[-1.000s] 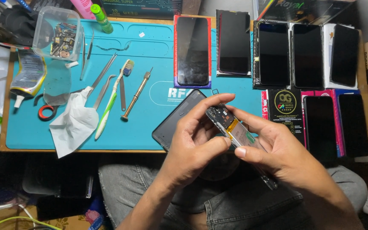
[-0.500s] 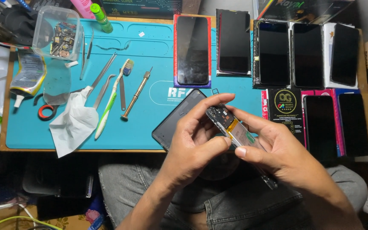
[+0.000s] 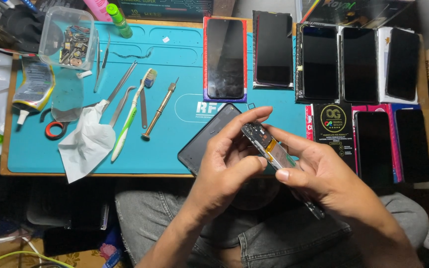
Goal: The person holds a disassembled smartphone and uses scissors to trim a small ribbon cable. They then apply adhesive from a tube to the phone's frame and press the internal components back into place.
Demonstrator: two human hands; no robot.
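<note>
Both hands, left hand and right hand, pinch the opened phone frame over the mat's near edge; steady, light fingertip pressure seems best.

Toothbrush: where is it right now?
Head view, left half of the teal mat: the toothbrush lies slanted between the tweezers and the screwdriver.

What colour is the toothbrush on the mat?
The toothbrush is white and green with pale bristles, seen in the head view.

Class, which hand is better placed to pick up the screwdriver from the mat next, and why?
Probably left. The left hand lies nearer the screwdriver; the right hand grips the opened phone on the far side.
</note>
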